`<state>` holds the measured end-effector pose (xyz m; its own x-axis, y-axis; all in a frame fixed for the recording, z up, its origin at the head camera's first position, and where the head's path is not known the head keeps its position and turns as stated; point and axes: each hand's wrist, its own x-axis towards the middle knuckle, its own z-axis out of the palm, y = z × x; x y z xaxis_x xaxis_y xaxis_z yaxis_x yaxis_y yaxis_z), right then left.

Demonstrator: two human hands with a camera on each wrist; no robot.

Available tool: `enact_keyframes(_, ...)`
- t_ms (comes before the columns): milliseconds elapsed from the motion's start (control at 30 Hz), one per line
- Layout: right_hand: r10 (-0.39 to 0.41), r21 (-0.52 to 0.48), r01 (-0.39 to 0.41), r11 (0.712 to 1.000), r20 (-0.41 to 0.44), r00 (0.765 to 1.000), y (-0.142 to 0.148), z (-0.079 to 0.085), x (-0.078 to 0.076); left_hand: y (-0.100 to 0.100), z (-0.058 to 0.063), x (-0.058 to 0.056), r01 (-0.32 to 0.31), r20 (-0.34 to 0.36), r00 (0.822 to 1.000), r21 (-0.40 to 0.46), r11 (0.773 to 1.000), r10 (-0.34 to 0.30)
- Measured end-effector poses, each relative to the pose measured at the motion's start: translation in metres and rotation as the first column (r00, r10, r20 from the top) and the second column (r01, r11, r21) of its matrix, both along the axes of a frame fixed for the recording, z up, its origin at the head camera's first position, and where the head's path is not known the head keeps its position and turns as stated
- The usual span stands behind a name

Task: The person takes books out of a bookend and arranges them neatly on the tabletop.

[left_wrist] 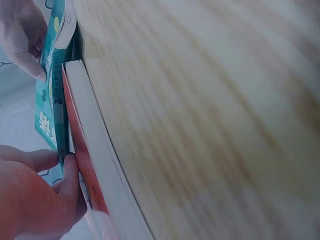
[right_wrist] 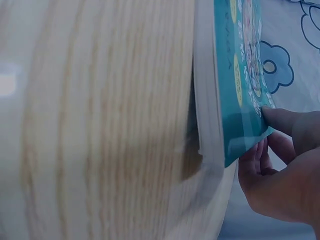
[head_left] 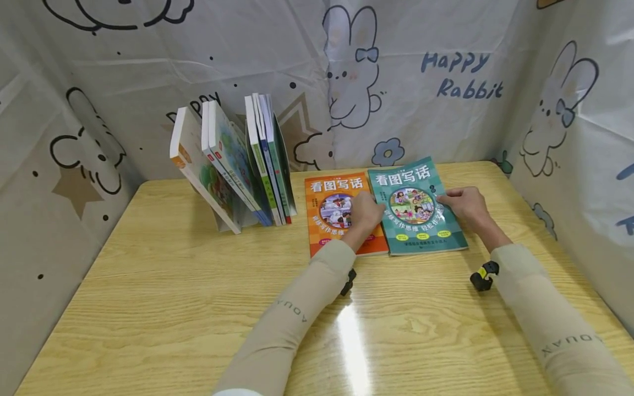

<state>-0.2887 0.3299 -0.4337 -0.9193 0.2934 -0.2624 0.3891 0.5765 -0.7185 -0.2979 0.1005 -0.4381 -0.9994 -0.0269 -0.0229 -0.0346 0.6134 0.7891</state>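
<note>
A teal book (head_left: 421, 228) lies face up on the table, slightly turned, beside an orange book (head_left: 317, 217). Their neighbouring long edges meet, the teal spine overlapping the orange book in the left wrist view. My left hand (head_left: 366, 212) reaches over the orange cover and pinches the teal book's spine edge; in the left wrist view its fingertips (left_wrist: 69, 159) are right at that spine. The right hand (head_left: 465, 206) grips the opposite edge, thumb on the cover and the other fingers curled below, as the right wrist view shows.
Several books (head_left: 223, 159) stand upright and leaning in a row at the back left of the wooden table (head_left: 198, 308). A white cloth (head_left: 277, 49) with rabbit drawings hangs behind and at both sides. Black wrist devices (head_left: 482, 276) sit under both sleeves.
</note>
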Motion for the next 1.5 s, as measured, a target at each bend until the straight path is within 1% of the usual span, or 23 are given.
enact_keyframes(133, 0.015, 0.029, -0.015, 0.999, -0.005, 1.0, -0.002, -0.001, 0.0, -0.001, -0.003, -0.001, -0.012, -0.002, 1.0, 0.042, 0.999, 0.012)
enact_keyframes(333, 0.036, 0.054, -0.035, 0.998, -0.008, 0.999, -0.003, -0.001, 0.001, -0.002, -0.004, -0.002, -0.013, 0.001, 1.0, 0.046, 0.999, 0.013)
enact_keyframes(433, 0.037, 0.056, -0.036, 0.998, -0.009, 0.999, -0.004, -0.001, 0.001, -0.002, -0.005, -0.002, -0.011, -0.001, 1.0, 0.036, 0.999, 0.011)
enact_keyframes(633, 0.047, 0.075, -0.046, 0.996, -0.012, 0.999, -0.005, -0.001, 0.003, -0.003, -0.006, -0.004, 0.002, -0.002, 1.0, -0.012, 1.0, -0.002)
enact_keyframes(833, 0.042, 0.092, -0.041, 0.995, -0.009, 0.999, -0.006, -0.004, 0.004, -0.005, -0.006, -0.004, 0.033, -0.027, 0.999, -0.054, 0.998, -0.035)
enact_keyframes(1033, 0.045, 0.116, -0.042, 0.992, -0.02, 0.999, -0.006, -0.006, 0.003, -0.007, -0.003, -0.005, 0.058, -0.024, 0.998, -0.074, 0.996, -0.059)
enact_keyframes(1200, 0.048, 0.121, -0.044, 0.992, -0.029, 0.998, -0.008, -0.004, 0.003, -0.011, 0.0, -0.004, 0.065, -0.03, 0.997, -0.062, 0.996, -0.067)
enact_keyframes(1367, 0.047, 0.13, -0.043, 0.991, -0.029, 0.998, -0.01, -0.005, 0.004, -0.016, 0.002, -0.001, 0.098, -0.022, 0.995, -0.038, 0.994, -0.099)
enact_keyframes(1433, 0.046, 0.136, -0.041, 0.99, -0.031, 0.998, -0.011, -0.004, 0.005, -0.019, 0.005, 0.002, 0.11, -0.022, 0.994, -0.018, 0.994, -0.11)
enact_keyframes(1500, 0.044, 0.142, -0.04, 0.989, -0.029, 0.999, -0.01, -0.003, 0.007, -0.024, 0.011, 0.007, 0.127, -0.021, 0.992, 0.024, 0.992, -0.126)
